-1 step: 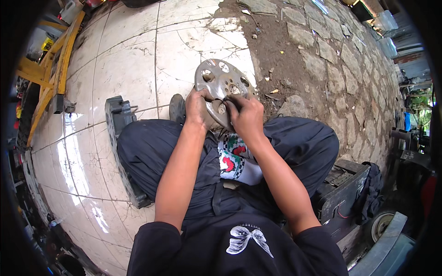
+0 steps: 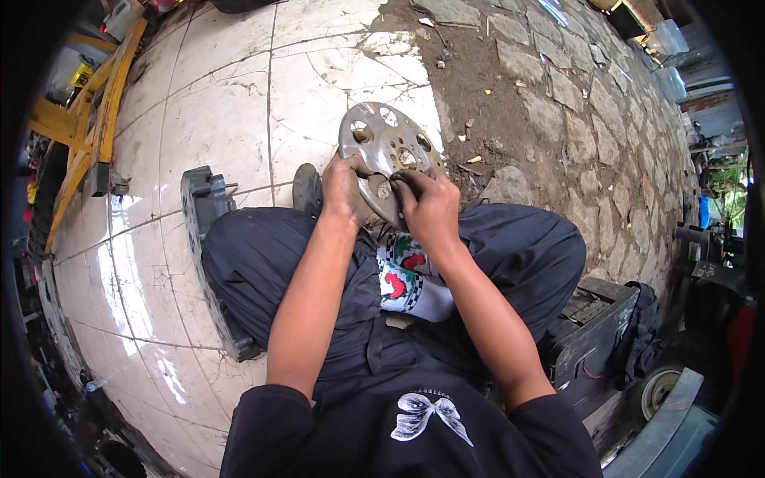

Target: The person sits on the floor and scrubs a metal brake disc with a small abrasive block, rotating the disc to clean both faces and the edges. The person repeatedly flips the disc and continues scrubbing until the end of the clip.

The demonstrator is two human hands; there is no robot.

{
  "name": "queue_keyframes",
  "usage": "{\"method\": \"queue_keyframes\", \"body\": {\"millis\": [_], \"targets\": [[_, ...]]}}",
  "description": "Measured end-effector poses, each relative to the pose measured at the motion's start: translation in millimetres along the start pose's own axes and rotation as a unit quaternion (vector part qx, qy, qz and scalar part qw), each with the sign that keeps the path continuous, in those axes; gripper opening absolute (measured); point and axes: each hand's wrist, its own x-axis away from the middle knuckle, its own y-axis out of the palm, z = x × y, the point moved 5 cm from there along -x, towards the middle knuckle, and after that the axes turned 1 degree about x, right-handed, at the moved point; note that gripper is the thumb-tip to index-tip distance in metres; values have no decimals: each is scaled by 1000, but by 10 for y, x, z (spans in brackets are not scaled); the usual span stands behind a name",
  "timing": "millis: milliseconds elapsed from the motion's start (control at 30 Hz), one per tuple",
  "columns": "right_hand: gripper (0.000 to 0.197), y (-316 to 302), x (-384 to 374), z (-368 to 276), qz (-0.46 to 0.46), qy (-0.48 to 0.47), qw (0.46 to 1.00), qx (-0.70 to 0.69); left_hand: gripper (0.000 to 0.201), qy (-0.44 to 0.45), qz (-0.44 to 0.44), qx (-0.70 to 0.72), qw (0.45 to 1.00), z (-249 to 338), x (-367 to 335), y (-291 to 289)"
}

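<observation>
A round grey metal plate [image 2: 381,131] is held tilted over my crossed legs. Large round cut-outs ring it, with smaller holes near its middle. My left hand [image 2: 344,187] is closed on its near left edge, thumb lying on the upper face. My right hand [image 2: 430,203] is closed at the near right part, with thumb and forefinger pinched beside one of the cut-outs. Whether a small thing sits between those fingertips cannot be made out. Just left of my left hand, a dark round metal piece [image 2: 306,190] shows beyond my knee.
A long grey metal housing [image 2: 205,209] lies on the tiled floor [image 2: 215,111] by my left knee. Dirt and stone paving [image 2: 578,135] stretch ahead right. A black box [image 2: 594,342] with dark cloth [image 2: 640,338] stands at right; a yellow frame [image 2: 123,88] stands far left.
My right hand has shifted very slightly to the right and nearer along the plate. The plate has barely moved, and my left hand keeps its grip.
</observation>
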Motion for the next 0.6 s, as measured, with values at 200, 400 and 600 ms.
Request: {"method": "queue_keyframes", "body": {"millis": [200, 400, 600], "targets": [[17, 92, -262, -44, 17, -22, 999, 26, 43, 21, -25, -114, 993, -46, -159, -61], [18, 15, -37, 21, -11, -11, 1000, 23, 51, 29, -18, -97, 995, -38, -181, -117], [16, 78, -327, -23, 8, -39, 999, 23, 55, 11, -60, -90, 994, -81, -160, -35]]}}
